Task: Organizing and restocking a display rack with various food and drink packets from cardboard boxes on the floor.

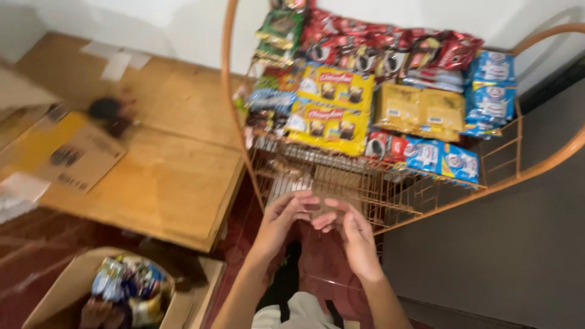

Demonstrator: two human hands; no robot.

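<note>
Hands are hovering together, left hand (285,216) and right hand (348,230) spread and holding nothing, fingertips nearly touching, right below the wire rack (390,189) where sachet packs (329,109) are hanging in rows.

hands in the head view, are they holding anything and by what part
Cannot be told for sure: the left hand and right hand meet fingertip to fingertip before the wire rack, and no held thing shows between them.

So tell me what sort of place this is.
Probably a small shop or stall's stocking corner: an orange wire display rack packed with rows of snack and drink sachets, a cardboard box of packets on the floor, and a wooden table beside it.
</note>
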